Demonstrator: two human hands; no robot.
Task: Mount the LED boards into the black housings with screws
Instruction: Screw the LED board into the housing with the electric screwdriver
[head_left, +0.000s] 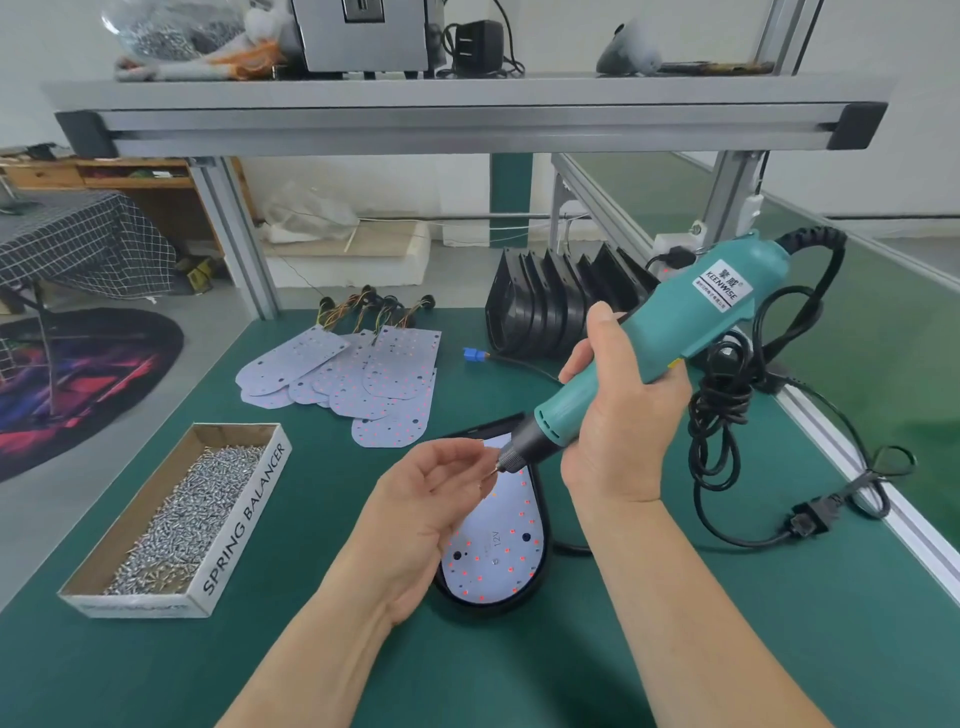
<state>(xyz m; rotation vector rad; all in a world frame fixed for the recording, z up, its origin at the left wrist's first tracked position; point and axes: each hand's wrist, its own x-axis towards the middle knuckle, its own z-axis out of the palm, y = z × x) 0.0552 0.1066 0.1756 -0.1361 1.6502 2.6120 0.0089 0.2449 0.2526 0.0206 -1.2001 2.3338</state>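
One housing (488, 609) on mat (675, 623), rail edge (831, 446) rightward

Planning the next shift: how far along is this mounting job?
Early. Done: one LED board sits in a black housing. In hand: the left hand pinches a screw at the bit of the screwdriver gripped by the right hand. Left: a pile of loose boards and stacked empty housings.

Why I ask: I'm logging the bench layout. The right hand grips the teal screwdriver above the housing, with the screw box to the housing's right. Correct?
No: the head view shows the screw box to the left of the housing, not the right. The right hand does grip the teal screwdriver above the housing.
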